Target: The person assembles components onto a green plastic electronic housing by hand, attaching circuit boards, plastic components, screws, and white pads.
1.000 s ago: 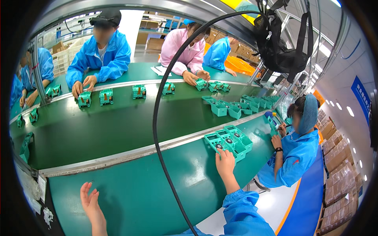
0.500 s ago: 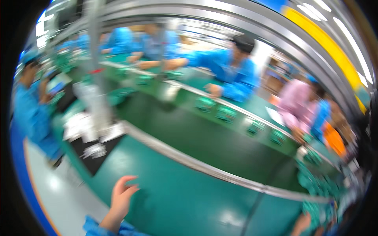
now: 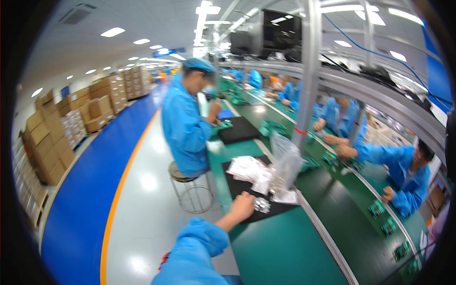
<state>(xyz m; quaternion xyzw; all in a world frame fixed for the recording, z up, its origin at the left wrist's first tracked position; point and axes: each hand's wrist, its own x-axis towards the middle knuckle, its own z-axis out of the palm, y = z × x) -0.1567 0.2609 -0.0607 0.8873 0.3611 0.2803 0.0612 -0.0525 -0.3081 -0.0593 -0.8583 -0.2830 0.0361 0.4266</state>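
My left hand (image 3: 242, 207) reaches out over the near corner of a black mat (image 3: 236, 186). Its fingers are loosely bent and apart, right beside a small pile of shiny silvery parts (image 3: 261, 205), with nothing visible in them. What the parts are is too small to tell. White paper-like packets (image 3: 249, 170) lie crumpled behind the pile. A clear plastic bag (image 3: 286, 159) stands against them, with small pieces in its bottom. My right hand is out of view.
Along the green bench (image 3: 285, 251) runs a dark green conveyor belt (image 3: 327, 209) carrying green circuit boards (image 3: 389, 227). A metal post (image 3: 306, 71) rises beside the bag. A co-worker in blue (image 3: 185, 123) is ahead by a stool (image 3: 190, 185); another (image 3: 403, 166) leans across from the right.
The view has swung left. My left hand has moved forward from over the bare bench to the silvery pile on the black mat. My right hand has left the picture.
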